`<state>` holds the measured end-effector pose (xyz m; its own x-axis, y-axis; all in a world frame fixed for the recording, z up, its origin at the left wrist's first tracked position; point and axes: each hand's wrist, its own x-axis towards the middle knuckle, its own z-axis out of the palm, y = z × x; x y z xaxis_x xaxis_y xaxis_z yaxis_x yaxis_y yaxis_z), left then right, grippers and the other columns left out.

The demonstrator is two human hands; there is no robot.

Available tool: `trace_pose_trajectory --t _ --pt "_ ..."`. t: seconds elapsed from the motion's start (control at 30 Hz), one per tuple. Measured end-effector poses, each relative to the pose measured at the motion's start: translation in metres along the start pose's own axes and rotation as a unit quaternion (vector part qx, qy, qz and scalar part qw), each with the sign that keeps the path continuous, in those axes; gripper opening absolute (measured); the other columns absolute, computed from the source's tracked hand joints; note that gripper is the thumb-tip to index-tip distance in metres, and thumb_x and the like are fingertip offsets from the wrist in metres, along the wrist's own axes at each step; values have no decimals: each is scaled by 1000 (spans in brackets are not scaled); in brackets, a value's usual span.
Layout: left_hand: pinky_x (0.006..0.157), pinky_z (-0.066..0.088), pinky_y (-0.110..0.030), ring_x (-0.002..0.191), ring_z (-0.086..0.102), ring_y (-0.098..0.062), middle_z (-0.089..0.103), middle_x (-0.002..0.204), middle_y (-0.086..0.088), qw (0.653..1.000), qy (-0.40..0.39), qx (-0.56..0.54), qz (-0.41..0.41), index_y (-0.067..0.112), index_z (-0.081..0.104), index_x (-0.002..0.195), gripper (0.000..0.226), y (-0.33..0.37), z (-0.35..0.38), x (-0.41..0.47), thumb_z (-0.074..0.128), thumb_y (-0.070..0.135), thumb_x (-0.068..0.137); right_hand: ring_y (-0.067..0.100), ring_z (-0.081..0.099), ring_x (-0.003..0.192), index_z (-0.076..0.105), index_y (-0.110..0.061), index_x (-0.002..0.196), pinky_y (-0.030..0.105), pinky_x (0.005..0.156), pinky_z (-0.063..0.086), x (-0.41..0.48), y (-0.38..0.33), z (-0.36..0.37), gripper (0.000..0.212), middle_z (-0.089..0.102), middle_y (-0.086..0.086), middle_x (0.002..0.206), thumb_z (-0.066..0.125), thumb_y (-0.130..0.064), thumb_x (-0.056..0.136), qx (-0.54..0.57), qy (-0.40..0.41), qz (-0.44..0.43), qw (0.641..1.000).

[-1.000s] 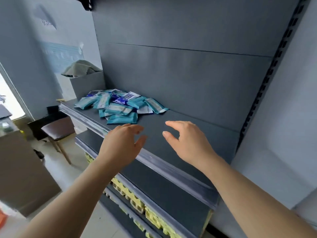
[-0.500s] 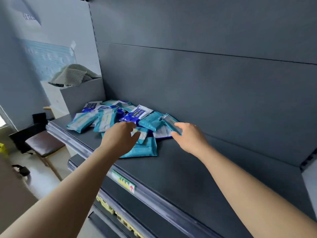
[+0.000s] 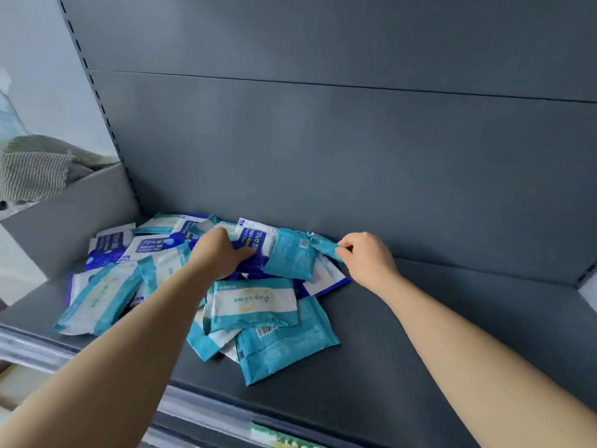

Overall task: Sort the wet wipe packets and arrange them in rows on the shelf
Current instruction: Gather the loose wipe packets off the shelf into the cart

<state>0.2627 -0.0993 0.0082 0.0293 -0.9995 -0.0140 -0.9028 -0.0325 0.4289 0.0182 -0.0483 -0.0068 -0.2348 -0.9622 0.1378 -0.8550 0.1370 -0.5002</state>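
Teal and blue plastic wet wipe packets [image 3: 255, 305] lie piled on the dark grey metal shelf [image 3: 420, 350]. The right hand [image 3: 368, 257] pinches one teal packet [image 3: 324, 248] in its fingers. The left hand [image 3: 221, 253] curls its fingers into the pile; I cannot tell if it holds anything.

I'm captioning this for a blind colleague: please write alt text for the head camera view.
Two bare hands reach into a loose pile of teal and blue wet wipe packets on a dark grey shelf. The right hand pinches the end of a teal packet; the left hand grips a blue-and-white packet. No rows yet.
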Motion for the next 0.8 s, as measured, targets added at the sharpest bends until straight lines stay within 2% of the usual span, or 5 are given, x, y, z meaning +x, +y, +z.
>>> trace_pose_trajectory --t 0.07,0.2,0.3,0.47,0.8 --pt "47 27 -31 51 41 -21 49 59 -10 999 -25 -33 14 5 48 61 48 -2 -8 8 69 43 83 22 59 71 67 -12 80 30 61 45 -1 -14 -4 19 67 0 76 54 -22 89 64 18 11 998" --pt "50 34 -27 55 46 -16 56 68 -6 993 -93 -37 62 10 60 79 30 -6 -17 12 65 38 87 11 42 54 64 -8 75 20 45 29 -7 -43 6 28 51 -5 61 59 -31 89 156 -63 50 984" --pt "58 37 -29 65 51 -19 58 76 -7 990 -117 -25 81 9 60 87 29 -8 -16 10 62 37 89 10 53 69 60 -17 90 16 50 36 -5 -46 16 19 58 -9 80 68 -33 85 175 -84 86 977" --pt "81 56 -42 86 67 -27 69 95 -10 960 -141 -240 31 11 63 92 20 -16 -5 17 76 19 79 12 57 90 43 -16 133 25 70 45 -5 -52 7 75 55 -2 117 84 -29 71 214 -92 161 959" --pt "70 57 -40 81 66 -22 60 114 -7 894 -89 -439 -14 17 40 133 77 0 -18 21 83 7 70 26 69 82 65 -8 93 40 79 57 -21 -22 -32 12 71 12 98 71 -11 84 357 -27 217 908"
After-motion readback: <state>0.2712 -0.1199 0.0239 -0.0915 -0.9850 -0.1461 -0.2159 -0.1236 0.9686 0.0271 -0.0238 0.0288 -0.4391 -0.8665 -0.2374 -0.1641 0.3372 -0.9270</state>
